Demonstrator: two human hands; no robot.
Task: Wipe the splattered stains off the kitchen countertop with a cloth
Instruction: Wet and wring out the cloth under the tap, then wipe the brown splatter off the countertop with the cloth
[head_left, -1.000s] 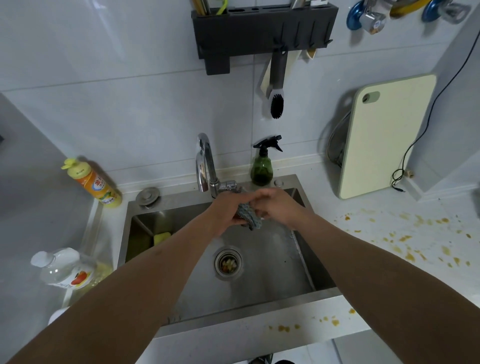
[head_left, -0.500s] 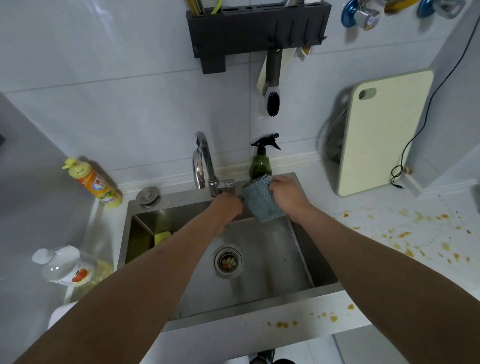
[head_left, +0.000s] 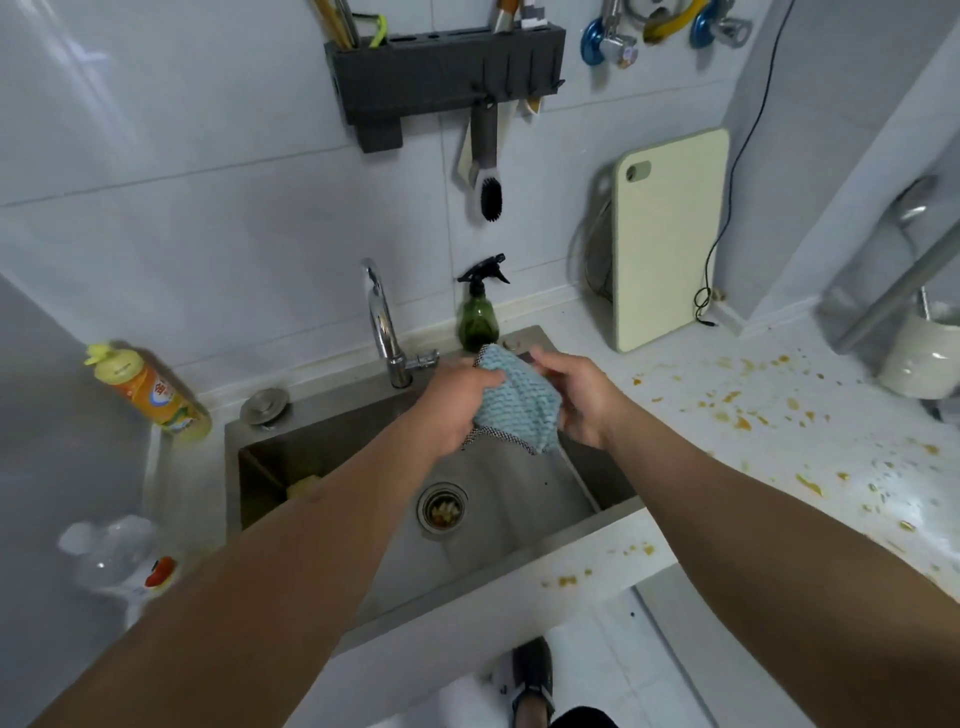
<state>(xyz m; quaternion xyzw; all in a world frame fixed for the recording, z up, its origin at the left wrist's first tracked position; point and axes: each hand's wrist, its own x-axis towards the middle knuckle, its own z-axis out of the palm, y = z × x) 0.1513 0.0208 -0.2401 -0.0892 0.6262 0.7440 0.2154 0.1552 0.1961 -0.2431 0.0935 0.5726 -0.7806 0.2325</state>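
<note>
The countertop (head_left: 779, 467), right of the sink (head_left: 519, 519), is seen spattered w/ orange-brown stains (head_left: 743, 422) across most of its white surface; more spots are seen on the front ledge below the sink (head_left: 566, 581). No wiped patch can be made out, so the wiping itself is judged not yet begun. The whole stained area is left to do.

The sink basin is seen w/ food scraps in the drain (head_left: 441, 512) and no water running from the tap (head_left: 382, 322), as far as can be told.

The cloth (head_left: 514, 402), blue-green w/ a dark-edged hem, is held up over the back right corner of the sink, just in front of the green spray bottle (head_left: 477, 317), well apart from the stains. It is grasped on both sides: the left hand (head_left: 457, 405) is curled round its left edge, the right hand (head_left: 582, 400) is closed on its right side w/ the thumb over the top. Prep is judged the current step; whether the cloth is wet can't be told. Next, the cloth would need to be carried right to the countertop.
</note>
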